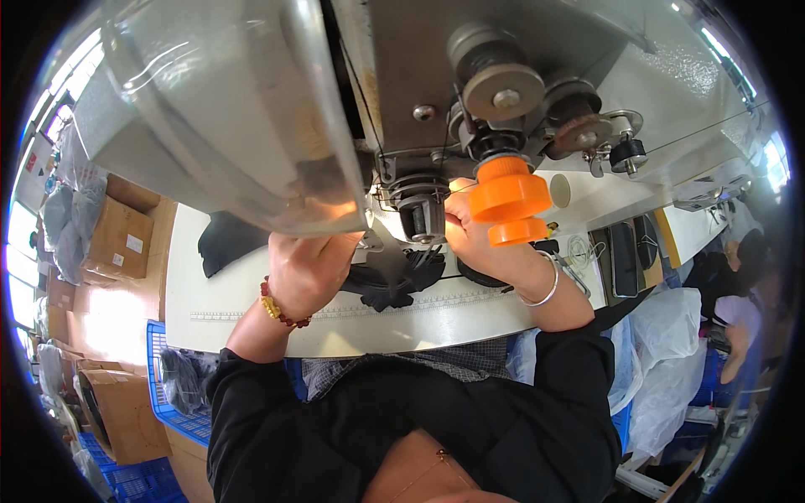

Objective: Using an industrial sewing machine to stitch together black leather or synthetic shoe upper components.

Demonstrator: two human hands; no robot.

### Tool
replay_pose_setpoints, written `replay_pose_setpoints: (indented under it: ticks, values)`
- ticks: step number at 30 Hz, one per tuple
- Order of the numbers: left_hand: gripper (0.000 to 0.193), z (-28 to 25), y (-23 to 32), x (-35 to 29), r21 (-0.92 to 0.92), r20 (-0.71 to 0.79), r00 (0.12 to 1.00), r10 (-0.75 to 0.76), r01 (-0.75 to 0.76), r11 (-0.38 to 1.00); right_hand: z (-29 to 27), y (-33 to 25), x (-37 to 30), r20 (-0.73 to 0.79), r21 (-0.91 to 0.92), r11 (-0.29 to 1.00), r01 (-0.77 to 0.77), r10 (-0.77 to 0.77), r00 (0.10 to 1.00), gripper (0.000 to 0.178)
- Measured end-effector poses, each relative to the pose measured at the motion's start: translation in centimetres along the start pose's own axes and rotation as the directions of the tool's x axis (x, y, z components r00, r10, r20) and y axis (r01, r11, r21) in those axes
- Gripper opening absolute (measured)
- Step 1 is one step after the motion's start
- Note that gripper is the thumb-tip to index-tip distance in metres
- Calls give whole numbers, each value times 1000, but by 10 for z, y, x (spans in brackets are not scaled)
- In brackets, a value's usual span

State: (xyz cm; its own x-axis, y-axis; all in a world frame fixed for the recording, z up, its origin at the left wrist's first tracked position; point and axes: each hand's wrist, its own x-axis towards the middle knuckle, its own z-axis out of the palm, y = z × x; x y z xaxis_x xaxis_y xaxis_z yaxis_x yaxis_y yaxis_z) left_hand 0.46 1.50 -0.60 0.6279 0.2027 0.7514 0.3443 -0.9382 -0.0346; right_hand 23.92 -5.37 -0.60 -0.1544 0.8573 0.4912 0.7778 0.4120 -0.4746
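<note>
The head of a sewing machine (419, 155) fills the upper middle and covers the fingertips of both my hands. My left hand (310, 270) is under the lower edge of a clear plastic cover (243, 126), left of the needle area; its fingers are mostly hidden. My right hand (485, 245) is on the other side, behind an orange knob (509, 197), with its visible fingers curled in; what they hold is hidden. Between my wrists lies a black piece with a ragged edge (386, 281). Another flat black piece (226, 243) rests left of my left hand.
A printed ruler scale (251, 316) runs along the front of the white table (394, 333). A blue basket (159, 369) and cardboard boxes (120, 239) stand at left. Clear plastic bags (667, 335) and another person's arm (736, 335) are at right.
</note>
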Motion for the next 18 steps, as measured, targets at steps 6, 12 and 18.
replay_pose_setpoints:
  ticks: [6,12,18]
  values:
    - [19,2,2,1,-21,-20,1000,-13,12,1000,-1,4,-1,1,-22,1000,20,-20,1000,9]
    - [18,3,-2,-3,11,-8,999,31,-31,999,3,5,5,-106,14,996,94,-92,990,19]
    - [18,7,0,-1,-9,-5,1000,-15,15,1000,7,17,2,-54,-66,986,150,-154,987,14]
